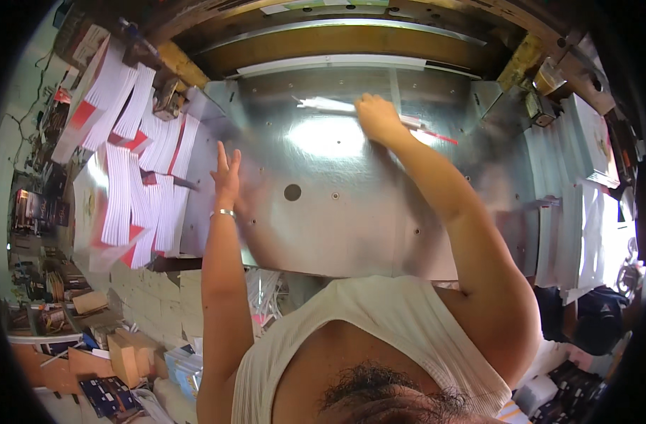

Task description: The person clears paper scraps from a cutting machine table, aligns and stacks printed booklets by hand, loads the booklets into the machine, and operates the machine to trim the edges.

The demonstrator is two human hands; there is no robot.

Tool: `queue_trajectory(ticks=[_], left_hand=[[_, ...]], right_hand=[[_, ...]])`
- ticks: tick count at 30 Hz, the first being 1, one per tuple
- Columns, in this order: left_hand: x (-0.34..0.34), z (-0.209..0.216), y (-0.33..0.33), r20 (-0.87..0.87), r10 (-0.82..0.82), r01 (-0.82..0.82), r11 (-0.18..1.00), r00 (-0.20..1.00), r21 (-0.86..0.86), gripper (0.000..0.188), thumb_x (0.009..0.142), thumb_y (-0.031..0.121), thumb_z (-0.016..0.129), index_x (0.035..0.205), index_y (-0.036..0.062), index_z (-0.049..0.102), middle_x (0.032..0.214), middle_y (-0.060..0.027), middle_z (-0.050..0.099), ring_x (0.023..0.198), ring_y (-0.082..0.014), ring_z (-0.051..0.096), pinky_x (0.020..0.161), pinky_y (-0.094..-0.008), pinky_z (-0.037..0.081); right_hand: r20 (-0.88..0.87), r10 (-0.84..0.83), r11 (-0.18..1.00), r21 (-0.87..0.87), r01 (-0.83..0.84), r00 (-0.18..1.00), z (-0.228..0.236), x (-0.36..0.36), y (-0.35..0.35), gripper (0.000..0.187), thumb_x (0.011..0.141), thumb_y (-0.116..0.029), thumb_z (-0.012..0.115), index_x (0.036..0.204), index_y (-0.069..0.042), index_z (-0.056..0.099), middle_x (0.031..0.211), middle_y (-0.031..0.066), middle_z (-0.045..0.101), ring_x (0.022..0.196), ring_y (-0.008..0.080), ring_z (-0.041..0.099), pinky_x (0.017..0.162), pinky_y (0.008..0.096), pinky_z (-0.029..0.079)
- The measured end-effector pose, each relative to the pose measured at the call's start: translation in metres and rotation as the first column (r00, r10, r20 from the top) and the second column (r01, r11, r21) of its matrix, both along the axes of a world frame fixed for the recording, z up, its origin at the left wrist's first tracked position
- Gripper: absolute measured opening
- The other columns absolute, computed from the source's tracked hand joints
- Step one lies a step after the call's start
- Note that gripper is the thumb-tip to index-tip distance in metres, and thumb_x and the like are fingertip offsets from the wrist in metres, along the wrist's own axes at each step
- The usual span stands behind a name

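Your right hand (pixel 376 119) is clenched on paper strips (pixel 328 105), ends jutting out both sides; left hand (pixel 228 180) splayed, released. Booklet stacks (pixel 118 194) flank the grip, metal table (pixel 344 233) beneath, brown beam (pixel 351 43) beyond.

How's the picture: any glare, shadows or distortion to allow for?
Head view: white glare on the table beside the right hand; also head view: dim shadow or reflection near the left hand; head view again: edges bow, corners black.

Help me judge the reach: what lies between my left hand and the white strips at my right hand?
The head view shows a stretch of shiny metal tabletop between your left hand and the white strips.
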State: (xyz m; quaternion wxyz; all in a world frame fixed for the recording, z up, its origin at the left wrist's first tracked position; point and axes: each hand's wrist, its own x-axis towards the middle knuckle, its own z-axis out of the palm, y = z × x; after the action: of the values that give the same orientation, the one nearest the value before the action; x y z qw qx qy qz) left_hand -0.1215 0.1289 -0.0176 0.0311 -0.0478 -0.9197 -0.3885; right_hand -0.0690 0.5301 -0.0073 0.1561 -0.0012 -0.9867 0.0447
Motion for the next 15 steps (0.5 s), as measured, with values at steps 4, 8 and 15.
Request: queue_trajectory(ticks=[4,8,15], left_hand=[[0.072,-0.011,-0.031,0.091,-0.177,0.164,0.977,0.980,0.134,0.088,0.095,0.041,0.061,0.161,0.0096,0.011,0.165,-0.0211,0.015,0.154,-0.0326,0.012,0.123,-0.0535,0.003],[0.206,-0.012,-0.013,-0.354,0.363,-0.308,0.929,0.862,0.203,0.101,0.087,0.025,0.074,0.161,0.0076,0.008,0.166,-0.0247,0.001,0.155,-0.0322,0.005,0.124,-0.0440,0.007],[0.288,-0.014,0.031,0.458,0.234,-0.412,-0.220,0.858,0.884,0.036,0.103,0.025,0.055,0.133,0.0060,0.052,0.138,-0.0134,0.052,0.130,-0.0236,0.047,0.110,-0.0411,0.038]], right_hand=[[0.065,0.092,0.996,-0.019,-0.091,0.994,0.005,0.079,-0.037,0.016,0.085,-0.006,0.057,0.098,-0.005,0.066,0.101,0.0120,0.063,0.096,0.0296,0.064,0.080,0.0398,0.056],[0.024,0.236,0.970,-0.062,-0.235,0.971,0.001,0.123,-0.084,0.023,0.084,-0.005,0.057,0.106,-0.004,0.065,0.096,0.0096,0.060,0.092,0.0273,0.062,0.076,0.0384,0.055],[-0.055,0.796,0.584,-0.190,-0.789,0.602,0.000,0.179,-0.237,0.037,0.085,-0.007,0.057,0.121,-0.003,0.064,0.102,0.0087,0.066,0.091,0.0292,0.063,0.078,0.0394,0.054]])
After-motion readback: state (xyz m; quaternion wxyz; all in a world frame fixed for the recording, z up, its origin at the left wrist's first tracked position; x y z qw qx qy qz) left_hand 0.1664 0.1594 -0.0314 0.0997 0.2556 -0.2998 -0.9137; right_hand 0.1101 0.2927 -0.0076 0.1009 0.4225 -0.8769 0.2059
